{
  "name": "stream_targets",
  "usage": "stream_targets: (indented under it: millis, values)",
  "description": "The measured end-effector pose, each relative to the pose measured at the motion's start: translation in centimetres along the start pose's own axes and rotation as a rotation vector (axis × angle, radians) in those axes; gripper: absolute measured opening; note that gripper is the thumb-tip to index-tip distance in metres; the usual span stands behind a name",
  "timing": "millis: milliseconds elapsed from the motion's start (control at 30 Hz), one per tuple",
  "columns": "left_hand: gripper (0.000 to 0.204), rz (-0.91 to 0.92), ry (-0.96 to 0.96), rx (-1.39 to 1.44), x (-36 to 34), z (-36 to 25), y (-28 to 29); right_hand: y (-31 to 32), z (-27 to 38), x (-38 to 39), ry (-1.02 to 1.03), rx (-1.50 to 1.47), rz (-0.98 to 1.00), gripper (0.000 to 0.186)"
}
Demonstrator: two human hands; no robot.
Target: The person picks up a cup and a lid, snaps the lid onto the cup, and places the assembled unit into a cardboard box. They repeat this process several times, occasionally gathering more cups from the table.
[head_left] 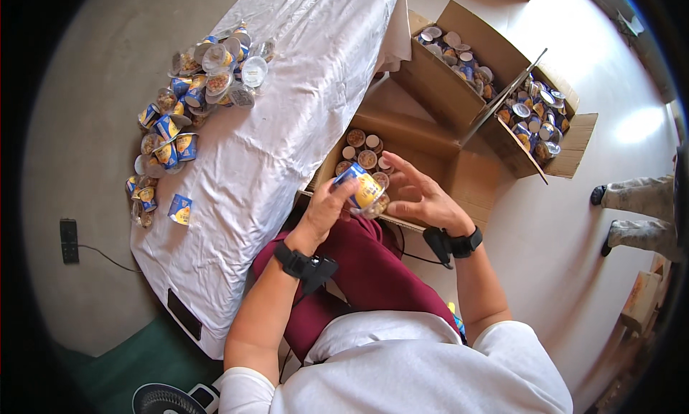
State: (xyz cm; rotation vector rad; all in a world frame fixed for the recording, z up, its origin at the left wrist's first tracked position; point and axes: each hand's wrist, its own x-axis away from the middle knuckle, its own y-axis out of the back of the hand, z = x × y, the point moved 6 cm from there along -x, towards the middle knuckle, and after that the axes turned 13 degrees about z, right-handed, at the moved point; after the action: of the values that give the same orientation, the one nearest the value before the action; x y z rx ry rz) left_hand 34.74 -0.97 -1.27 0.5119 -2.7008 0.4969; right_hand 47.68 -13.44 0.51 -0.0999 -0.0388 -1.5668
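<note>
While our left hand [326, 207] clamps fingers and thumb on a tapered cup [367, 191], our right hand [425, 202] curves beside it, fingers apart; whether it touches, we cannot tell. Glossy blue-and-yellow wrapping covers part of the cup, and clear plastic shows brownish pieces at its lower end. We have it at the near side of an open, matte cardboard box [438, 153]. Creased white cloth [287, 127] lies left of us, bearing heaped cups [171, 129]; smooth, pale floor [552, 234] spreads right.
</note>
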Motion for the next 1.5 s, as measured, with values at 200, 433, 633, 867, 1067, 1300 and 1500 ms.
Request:
stream_targets:
  millis: [200, 433, 633, 867, 1067, 1300, 1500]
  values:
    - [0.045, 0.224, 0.299, -0.015, -2.5, 2.4, -0.2, -1.0, 1.4, -1.3, 0.189, 0.393, 0.050, 0.079]
    - [0.047, 0.158, 0.220, 0.042, -5.3, 0.7, 1.2, 4.1, -7.0, -2.1, 0.075, -0.575, -0.218, 0.044]
    - [0.031, -0.064, -0.172, -0.269, -5.4, -5.3, 6.4, 9.7, -16.5, -4.8, 0.022, -0.918, -0.317, 0.040]
    - [0.018, -0.320, -0.450, -0.536, -4.1, -8.3, 10.2, 12.6, -31.9, -7.7, -0.306, -0.998, -0.633, 0.043]
    - [0.017, -0.332, -0.384, -0.476, -3.6, -8.0, 11.4, 12.9, -38.4, -12.3, -0.499, -0.839, -0.670, 0.041]
    - [0.012, -0.265, -0.457, -0.418, -4.2, -8.5, 11.5, 14.6, -45.0, -12.9, -0.758, -0.583, -0.722, 0.044]
    - [0.009, -0.271, -0.476, -0.416, -3.8, -8.5, 11.7, 14.4, -45.1, -14.6, -0.874, 0.019, -0.596, 0.056]
